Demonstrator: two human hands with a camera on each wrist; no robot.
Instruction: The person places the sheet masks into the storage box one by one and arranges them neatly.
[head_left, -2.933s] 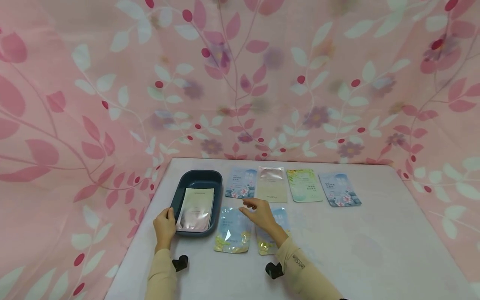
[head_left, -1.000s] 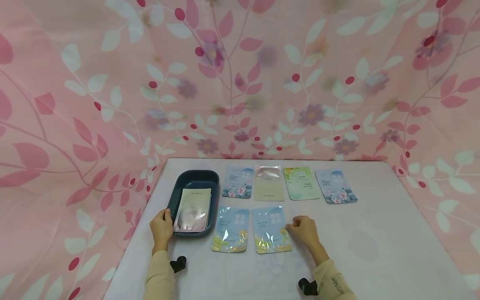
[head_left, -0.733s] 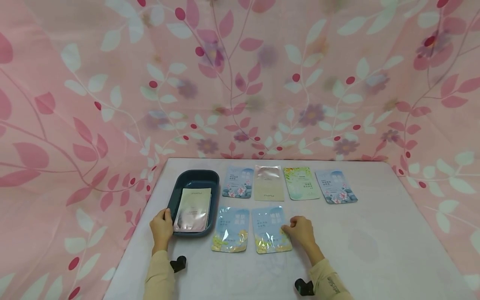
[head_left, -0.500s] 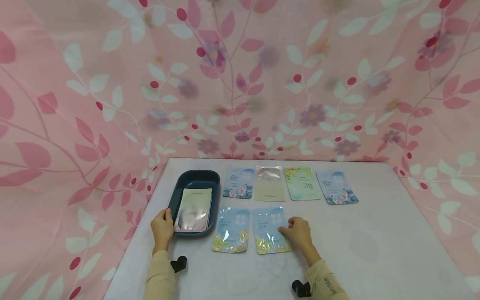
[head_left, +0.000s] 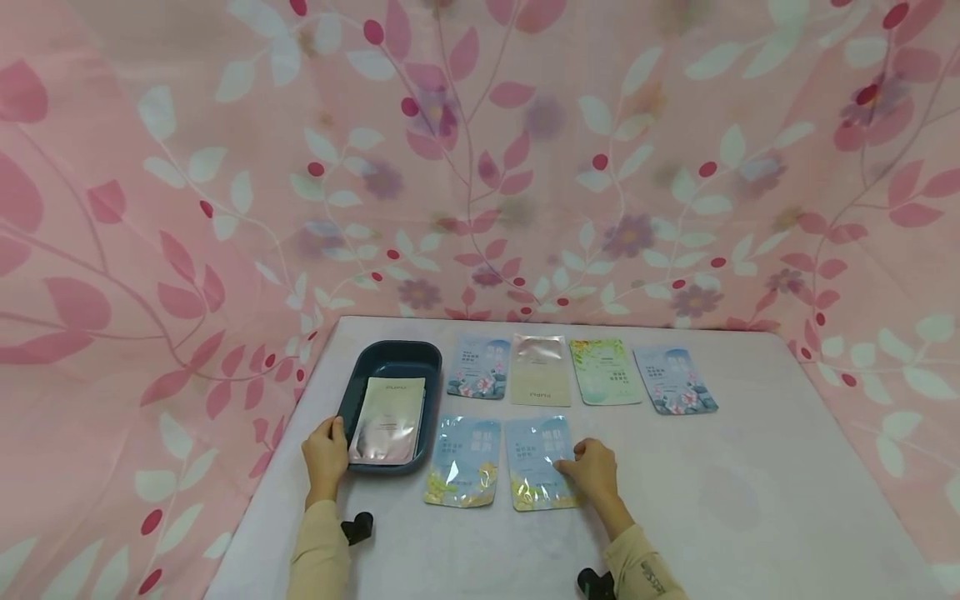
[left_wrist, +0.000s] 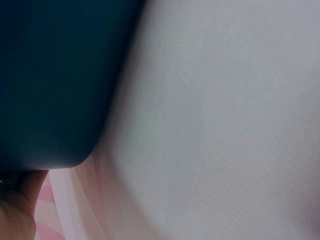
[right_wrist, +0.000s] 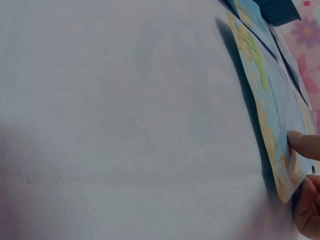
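Note:
My left hand (head_left: pixel 326 462) grips the left rim of a dark blue tray (head_left: pixel 397 352); in the left wrist view the tray's wall (left_wrist: pixel 55 90) hides most of that hand. Inside the tray lies a pale green and pink face mask packet (head_left: pixel 388 421), with the edge of another just showing beneath. My right hand (head_left: pixel 596 477) pinches the right edge of a blue face mask packet (head_left: pixel 536 462). The right wrist view has the thumb (right_wrist: pixel 304 145) on top, fingers curled below, and a shadow under the packet's edge. A matching blue packet (head_left: pixel 462 462) lies to its left.
Along the back of the white table (head_left: pixel 780 467) lie a blue floral packet (head_left: pixel 478 367), a beige and pink one (head_left: pixel 541 371), a green one (head_left: pixel 606 371) and another blue floral packet (head_left: pixel 675 379). Pink floral cloth (head_left: pixel 480 167) hangs behind.
From over the two front packets, my right hand went right, then came back left onto the right packet's edge, the thumb sliding further over it. The left hand keeps its hold on the tray.

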